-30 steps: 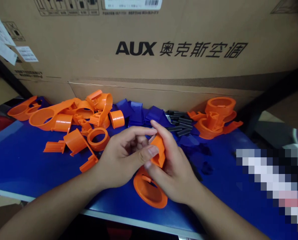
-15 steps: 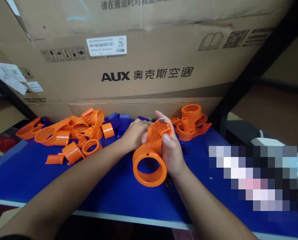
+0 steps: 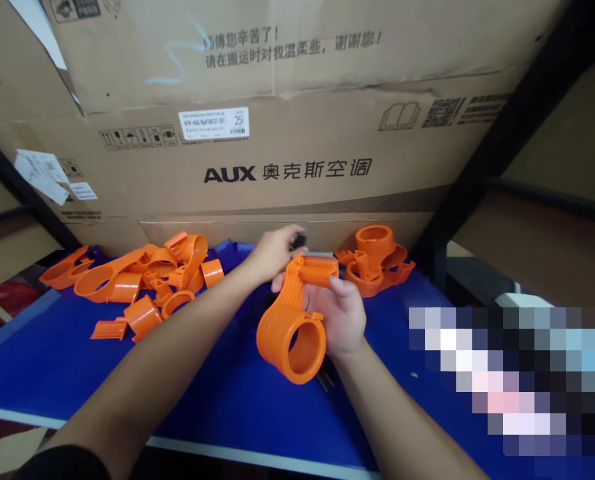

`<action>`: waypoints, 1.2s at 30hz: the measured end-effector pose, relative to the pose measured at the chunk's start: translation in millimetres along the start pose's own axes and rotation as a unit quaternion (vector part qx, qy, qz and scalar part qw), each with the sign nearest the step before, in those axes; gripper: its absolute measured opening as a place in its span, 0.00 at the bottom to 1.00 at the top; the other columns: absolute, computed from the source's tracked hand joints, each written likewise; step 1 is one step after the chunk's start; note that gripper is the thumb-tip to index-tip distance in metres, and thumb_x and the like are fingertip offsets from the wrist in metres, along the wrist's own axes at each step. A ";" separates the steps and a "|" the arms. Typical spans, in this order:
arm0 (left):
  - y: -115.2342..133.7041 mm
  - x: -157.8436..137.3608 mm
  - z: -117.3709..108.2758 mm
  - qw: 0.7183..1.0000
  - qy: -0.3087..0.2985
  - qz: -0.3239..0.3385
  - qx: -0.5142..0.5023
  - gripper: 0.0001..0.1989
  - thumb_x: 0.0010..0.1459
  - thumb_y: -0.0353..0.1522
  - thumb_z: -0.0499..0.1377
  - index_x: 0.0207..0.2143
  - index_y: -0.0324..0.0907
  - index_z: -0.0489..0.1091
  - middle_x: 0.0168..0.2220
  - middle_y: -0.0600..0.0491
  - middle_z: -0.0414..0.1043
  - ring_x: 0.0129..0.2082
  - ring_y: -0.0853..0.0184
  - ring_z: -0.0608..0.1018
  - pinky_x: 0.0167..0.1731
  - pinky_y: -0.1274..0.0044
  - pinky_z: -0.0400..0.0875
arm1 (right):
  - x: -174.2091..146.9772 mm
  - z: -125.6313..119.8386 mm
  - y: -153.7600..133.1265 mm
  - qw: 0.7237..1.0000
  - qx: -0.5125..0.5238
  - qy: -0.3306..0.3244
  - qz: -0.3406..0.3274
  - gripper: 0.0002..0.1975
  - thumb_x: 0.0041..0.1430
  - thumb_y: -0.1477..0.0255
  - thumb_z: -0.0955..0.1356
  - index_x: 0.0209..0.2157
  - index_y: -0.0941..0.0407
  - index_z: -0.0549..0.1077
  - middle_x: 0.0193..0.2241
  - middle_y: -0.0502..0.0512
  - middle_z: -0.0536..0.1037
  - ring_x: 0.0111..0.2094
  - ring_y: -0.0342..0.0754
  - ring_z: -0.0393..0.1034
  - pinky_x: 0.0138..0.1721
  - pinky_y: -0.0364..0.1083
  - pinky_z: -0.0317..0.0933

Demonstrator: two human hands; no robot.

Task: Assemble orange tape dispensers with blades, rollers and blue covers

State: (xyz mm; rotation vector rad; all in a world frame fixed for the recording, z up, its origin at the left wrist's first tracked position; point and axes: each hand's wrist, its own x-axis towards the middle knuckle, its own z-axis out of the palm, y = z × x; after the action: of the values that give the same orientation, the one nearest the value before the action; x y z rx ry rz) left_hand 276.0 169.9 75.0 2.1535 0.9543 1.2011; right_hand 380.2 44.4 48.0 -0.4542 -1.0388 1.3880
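My right hand (image 3: 346,319) grips an orange tape dispenser (image 3: 272,333) above the blue table. The dispenser's round ring hangs toward me, and a thin grey blade strip (image 3: 322,255) shows along its far end. My left hand (image 3: 273,253) is just beyond and left of that end. Between its closed fingertips is a small black piece (image 3: 300,241), partly hidden. A few dark strips (image 3: 326,380) lie on the table below my right wrist.
A pile of orange dispenser parts (image 3: 127,287) lies on the left of the blue table (image 3: 217,400). More orange parts (image 3: 374,240) are stacked at the right back. Dark blue parts (image 3: 232,251) sit behind my left forearm. A large cardboard box (image 3: 287,193) stands behind, between black posts.
My left hand has lifted from the dark parts at the back, and a black piece now shows in its fingers. My right hand has turned the dispenser, showing its side.
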 end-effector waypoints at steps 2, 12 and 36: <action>-5.5 -8.9 -23.2 0.998 0.055 -0.013 -0.029 0.15 0.64 0.30 0.66 0.54 0.41 0.76 0.42 0.49 0.80 0.37 0.65 0.84 0.45 0.68 0.82 | 1.8 0.7 1.6 1.000 0.001 -0.005 0.026 0.33 0.60 0.48 0.59 0.56 0.56 0.73 0.41 0.64 0.83 0.37 0.61 0.81 0.35 0.57 0.76; -29.8 -116.7 -64.2 0.976 0.170 0.057 -0.120 0.22 0.66 0.36 0.68 0.60 0.44 0.72 0.50 0.44 0.83 0.47 0.61 0.87 0.53 0.65 0.83 | -1.9 1.3 29.7 0.991 -0.049 0.011 0.124 0.24 0.61 0.53 0.68 0.55 0.50 0.68 0.44 0.58 0.83 0.35 0.54 0.79 0.28 0.48 0.66; -17.8 -129.6 -60.7 0.969 0.113 0.220 0.021 0.13 0.66 0.30 0.67 0.53 0.46 0.78 0.48 0.49 0.85 0.47 0.64 0.86 0.49 0.71 0.83 | -7.3 -5.2 41.5 0.974 -0.202 -0.022 0.097 0.18 0.65 0.53 0.70 0.48 0.48 0.71 0.41 0.51 0.74 0.40 0.53 0.72 0.44 0.52 0.69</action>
State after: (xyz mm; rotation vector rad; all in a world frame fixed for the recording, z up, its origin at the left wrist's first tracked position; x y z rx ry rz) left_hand 169.7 86.4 24.6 2.3759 0.6043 1.6772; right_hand 361.6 47.0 10.0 -0.8450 -1.3484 1.3607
